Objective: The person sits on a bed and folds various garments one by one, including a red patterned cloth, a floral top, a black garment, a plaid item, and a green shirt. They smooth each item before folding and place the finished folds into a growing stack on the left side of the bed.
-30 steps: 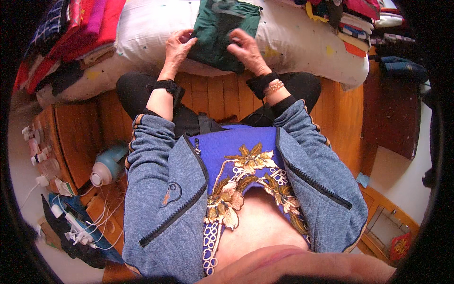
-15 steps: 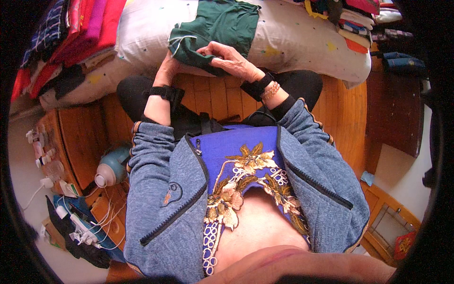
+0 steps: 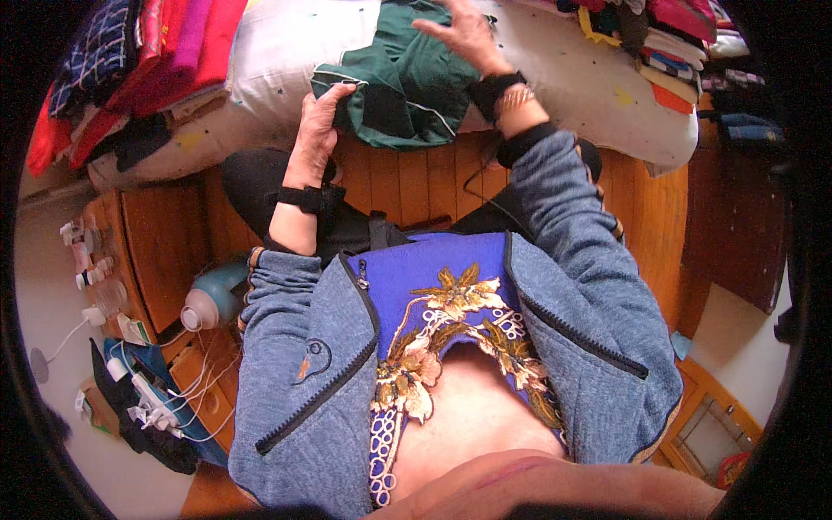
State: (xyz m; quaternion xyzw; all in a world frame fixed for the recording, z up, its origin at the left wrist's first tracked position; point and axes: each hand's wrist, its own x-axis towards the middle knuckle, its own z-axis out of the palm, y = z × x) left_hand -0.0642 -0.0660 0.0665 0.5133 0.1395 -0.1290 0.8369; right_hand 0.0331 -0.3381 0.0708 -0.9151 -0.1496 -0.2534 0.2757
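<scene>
A dark green cloth garment (image 3: 403, 74) with thin white piping is spread over the front edge of the light bedding; its exact kind does not show. My left hand (image 3: 321, 121) pinches its near left corner, thumb on top and the other fingers hidden beneath the cloth. Over the garment's far right part, my right hand (image 3: 468, 39) hovers with its fingers spread, holding nothing. Part of the garment's far end runs out of the picture at the top.
Folded red and purple cloths (image 3: 192, 56) lie on the bedding (image 3: 290, 61) to the left. A stack of folded clothes (image 3: 667, 65) sits at the right. On the left stand a wooden cabinet (image 3: 165, 247), a light blue flask (image 3: 221, 290) and a white power strip (image 3: 152, 399) with cables.
My right hand has let go of the garment, opened and moved up and to the right. The garment's near part now lies flatter, while my left hand still grips its corner.
</scene>
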